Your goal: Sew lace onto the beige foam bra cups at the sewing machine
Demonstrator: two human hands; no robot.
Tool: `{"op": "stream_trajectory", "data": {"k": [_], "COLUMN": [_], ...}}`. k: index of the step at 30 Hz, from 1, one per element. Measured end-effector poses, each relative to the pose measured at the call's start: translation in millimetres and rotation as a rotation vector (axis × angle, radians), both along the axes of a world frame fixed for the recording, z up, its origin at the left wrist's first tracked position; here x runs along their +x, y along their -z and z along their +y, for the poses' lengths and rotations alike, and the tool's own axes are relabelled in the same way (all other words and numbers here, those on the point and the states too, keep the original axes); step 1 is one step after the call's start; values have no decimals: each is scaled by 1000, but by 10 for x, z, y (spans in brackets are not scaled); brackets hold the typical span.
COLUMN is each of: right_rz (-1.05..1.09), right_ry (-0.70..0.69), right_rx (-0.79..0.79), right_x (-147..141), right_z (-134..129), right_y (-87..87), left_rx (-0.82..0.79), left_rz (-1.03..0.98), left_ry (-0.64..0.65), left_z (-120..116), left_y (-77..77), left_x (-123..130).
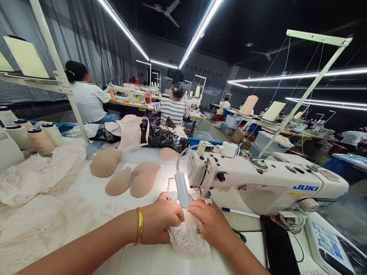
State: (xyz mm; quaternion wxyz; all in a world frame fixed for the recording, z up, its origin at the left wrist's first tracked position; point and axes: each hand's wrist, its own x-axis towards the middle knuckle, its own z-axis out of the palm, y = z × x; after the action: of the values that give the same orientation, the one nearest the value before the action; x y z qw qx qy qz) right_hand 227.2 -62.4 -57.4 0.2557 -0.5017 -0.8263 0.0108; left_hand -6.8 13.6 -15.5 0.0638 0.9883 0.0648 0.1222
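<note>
Fingers (178, 218) of the left hand (157, 223) are curled tight on white lace (189, 238), grasping its near part. The right hand (210, 219) lies along the lace's other side, fingertips toward the sewing machine (243, 183); whether it pinches or only presses, I cannot tell. The lace sits in loose folds between the hands, just in front of the machine's head, and the grey lamp (183, 189) hides the needle area.

The step in hand looks like positioning or guiding the lace for stitching. The next move likely calls for smoothing those folds, with fingertips clear of the needle.

Beyond the left hand, beige cups (145, 179) lie on the table (137, 263), and a lace pile (43, 225) spreads farther left. Beside the right forearm are a pen (243, 212) and a flat black object (278, 244). Farther off, two co-workers (172, 112) sit by other machines (129, 93).
</note>
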Motion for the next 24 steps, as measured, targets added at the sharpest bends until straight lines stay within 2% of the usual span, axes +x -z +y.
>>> {"op": "stream_trajectory", "data": {"k": [3, 7, 12, 18, 21, 24], "right_rz": [-26, -55, -54, -61, -28, -21], "right_ry": [15, 33, 54, 68, -21, -146], "right_rx": [7, 11, 12, 64, 89, 92], "right_x": [8, 13, 20, 43, 35, 5], "right_z": [-9, -23, -30, -13, -41, -117], "right_y": [1, -5, -9, 8, -42, -149], "left_rx": [-121, -185, -226, -162, -109, -14], "left_rz": [23, 2, -1, 2, -27, -59], "left_ry": [-2, -9, -20, -70, -75, -20], "left_z": [-3, 3, 38, 74, 73, 60], "left_y": [51, 109, 67, -9, -5, 22], "left_x": [-5, -31, -30, 35, 32, 7]}}
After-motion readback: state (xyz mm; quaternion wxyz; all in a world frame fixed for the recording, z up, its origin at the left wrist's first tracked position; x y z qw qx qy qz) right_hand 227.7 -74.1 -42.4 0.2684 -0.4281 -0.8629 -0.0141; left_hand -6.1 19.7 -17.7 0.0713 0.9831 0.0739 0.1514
